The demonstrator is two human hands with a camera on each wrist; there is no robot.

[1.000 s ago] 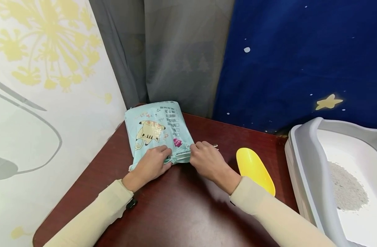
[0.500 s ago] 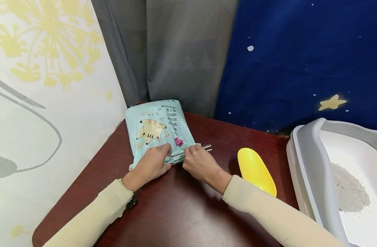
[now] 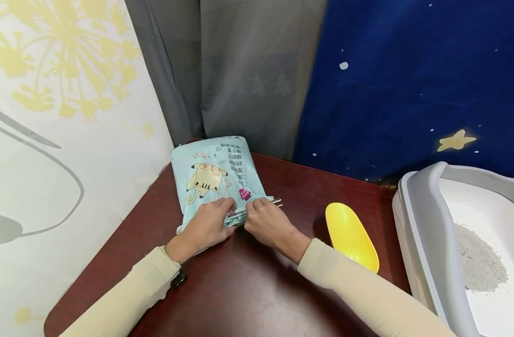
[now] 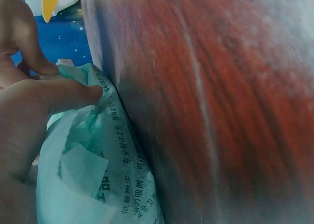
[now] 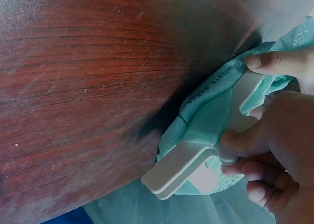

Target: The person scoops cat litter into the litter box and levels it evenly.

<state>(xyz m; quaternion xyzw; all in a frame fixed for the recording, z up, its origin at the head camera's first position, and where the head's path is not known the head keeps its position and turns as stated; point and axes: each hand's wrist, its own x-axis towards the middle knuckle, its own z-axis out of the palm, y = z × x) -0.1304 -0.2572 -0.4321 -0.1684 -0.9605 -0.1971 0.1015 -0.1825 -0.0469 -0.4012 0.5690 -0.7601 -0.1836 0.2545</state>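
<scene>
A pale blue-green plastic bag (image 3: 212, 164) with a cartoon cat print lies flat in the head view, its near edge folded. My left hand (image 3: 207, 221) pinches the left part of that edge; in the left wrist view its thumb (image 4: 73, 94) presses on the crumpled plastic. My right hand (image 3: 268, 222), close beside it, grips a white bag sealing clip (image 5: 171, 170) lying along the edge. Two slim arms of the clip stick out past the right hand. How far the clip reaches over the bag under the fingers is hidden.
A yellow scoop (image 3: 350, 236) lies on the dark red-brown table (image 3: 248, 295) right of my right hand. Farther right stands a grey-and-white litter box (image 3: 427, 210) with grey litter (image 3: 480, 260) inside. Grey curtain (image 3: 253, 84) and printed walls border the table.
My right hand has moved left along the bag's near edge, toward my left hand, and the clip has shifted left with it. The left hand stays almost in place.
</scene>
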